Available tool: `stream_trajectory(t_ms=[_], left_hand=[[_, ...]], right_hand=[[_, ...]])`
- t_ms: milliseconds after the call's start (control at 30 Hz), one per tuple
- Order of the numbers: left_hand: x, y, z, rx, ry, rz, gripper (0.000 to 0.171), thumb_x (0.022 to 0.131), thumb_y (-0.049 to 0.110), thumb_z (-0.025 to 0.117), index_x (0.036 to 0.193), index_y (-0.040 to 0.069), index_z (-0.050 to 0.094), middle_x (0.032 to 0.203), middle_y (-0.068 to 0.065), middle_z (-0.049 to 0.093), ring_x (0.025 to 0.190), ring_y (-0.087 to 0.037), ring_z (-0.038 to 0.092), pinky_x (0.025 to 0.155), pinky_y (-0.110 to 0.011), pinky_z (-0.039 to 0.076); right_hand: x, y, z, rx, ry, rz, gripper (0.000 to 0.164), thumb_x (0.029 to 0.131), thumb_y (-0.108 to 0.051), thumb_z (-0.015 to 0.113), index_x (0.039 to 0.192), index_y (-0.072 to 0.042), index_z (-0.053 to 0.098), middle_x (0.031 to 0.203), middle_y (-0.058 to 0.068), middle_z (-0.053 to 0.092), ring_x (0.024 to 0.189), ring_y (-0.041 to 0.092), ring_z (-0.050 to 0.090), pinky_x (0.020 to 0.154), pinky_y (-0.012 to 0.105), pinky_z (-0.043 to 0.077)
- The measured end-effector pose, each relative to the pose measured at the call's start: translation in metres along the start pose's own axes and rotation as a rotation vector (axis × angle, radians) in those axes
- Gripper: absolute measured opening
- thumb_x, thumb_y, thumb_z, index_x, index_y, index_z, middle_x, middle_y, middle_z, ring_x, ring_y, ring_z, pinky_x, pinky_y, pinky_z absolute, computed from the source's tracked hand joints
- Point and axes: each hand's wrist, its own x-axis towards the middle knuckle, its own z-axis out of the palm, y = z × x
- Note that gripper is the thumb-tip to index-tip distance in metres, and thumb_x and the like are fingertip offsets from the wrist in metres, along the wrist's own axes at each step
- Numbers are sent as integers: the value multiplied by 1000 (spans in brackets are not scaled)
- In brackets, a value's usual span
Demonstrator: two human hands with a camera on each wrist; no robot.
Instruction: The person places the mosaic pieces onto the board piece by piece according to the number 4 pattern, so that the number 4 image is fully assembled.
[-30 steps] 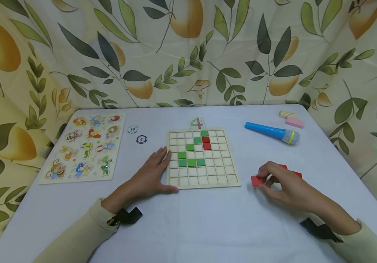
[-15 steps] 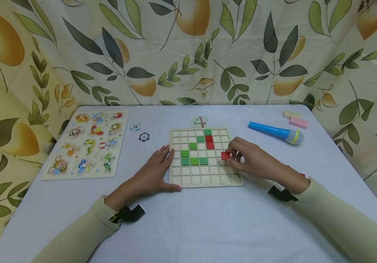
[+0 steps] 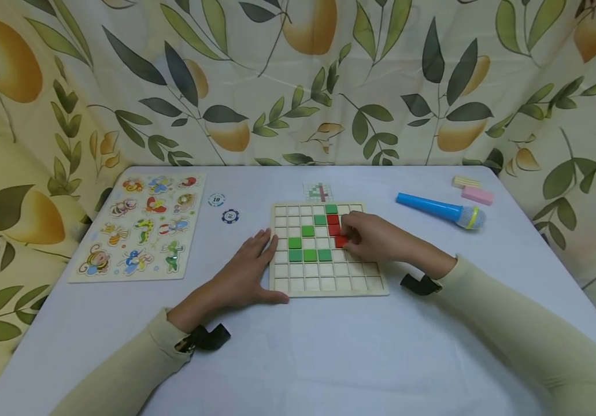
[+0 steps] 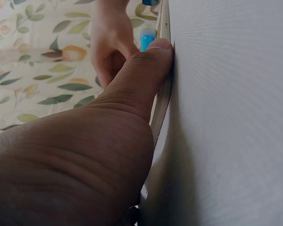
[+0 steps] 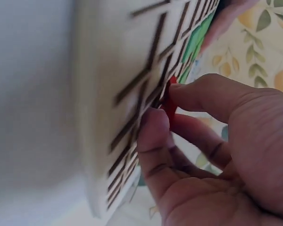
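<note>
In the head view a wooden grid board lies mid-table, with several green tiles and two red tiles set in its squares. My right hand pinches another red tile at the board, just below the two red ones. Seen from the right wrist, thumb and fingers hold that red tile against the grid, partly hiding it. My left hand rests along the board's left edge, fingers extended. Its thumb lies at the near edge in the left wrist view.
A small pattern card lies behind the board. To the left are an animal puzzle board and two round chips. A blue toy microphone, a pink block and a cream block lie at the back right.
My right hand has carried the red tile leftward from the table's right side onto the board, under the two red ones. The left hand has stayed at the board's edge.
</note>
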Motion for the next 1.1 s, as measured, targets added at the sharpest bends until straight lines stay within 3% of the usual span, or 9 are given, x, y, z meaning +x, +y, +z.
stream_trajectory(t_ms=[233, 433, 567, 700, 767, 933, 1100], left_hand=[[1, 1, -2, -5, -4, 13, 134, 78, 72, 84, 172, 11, 10, 183, -11, 0, 171, -29, -3, 138, -53, 16], [3, 1, -2, -12, -5, 18, 134, 78, 71, 84, 172, 10, 10, 183, -10, 0, 171, -29, -3, 138, -53, 15], [5, 3, 0, -17, -14, 26, 134, 79, 72, 83, 172, 11, 9, 183, -10, -1, 171, -29, -3, 138, -52, 15], [5, 4, 0, -11, -21, 13, 134, 79, 71, 84, 172, 11, 9, 183, -10, -1, 171, -29, -4, 138, -52, 15], [5, 5, 0, -13, -20, 10, 134, 79, 70, 85, 172, 11, 9, 183, -10, -1, 171, -29, -4, 138, -53, 15], [3, 6, -1, -14, -9, 12, 134, 79, 70, 85, 172, 10, 10, 183, -11, 0, 171, -29, -3, 138, -53, 16], [-1, 4, -1, -16, -4, -1, 134, 78, 69, 86, 172, 9, 12, 182, -12, 1, 171, -31, -2, 137, -54, 16]], right_hand=[[12, -11, -6, 27, -73, 56, 16, 93, -6, 79, 95, -10, 64, 87, 6, 59, 85, 22, 53, 72, 32, 44], [9, -11, 0, 12, -3, 104, 17, 94, -11, 82, 86, -14, 67, 84, 4, 63, 84, 22, 55, 72, 33, 44], [-6, -13, 7, -43, 22, 139, 7, 97, -16, 80, 100, -13, 75, 90, 5, 65, 83, 20, 56, 69, 30, 46], [-32, -13, 0, -44, 52, 180, 33, 101, -23, 75, 131, -9, 73, 102, 6, 68, 88, 19, 60, 73, 29, 51], [-51, -8, -14, -39, 127, 200, 38, 104, -23, 71, 139, -8, 69, 105, 8, 70, 89, 20, 61, 73, 28, 52], [-121, 24, -50, -54, 385, 248, 26, 107, -15, 64, 132, -9, 71, 102, 9, 73, 82, 18, 58, 62, 22, 49], [-179, 62, -55, -11, 468, 287, 23, 105, -11, 66, 127, -15, 73, 97, 3, 72, 82, -8, 57, 65, 12, 49]])
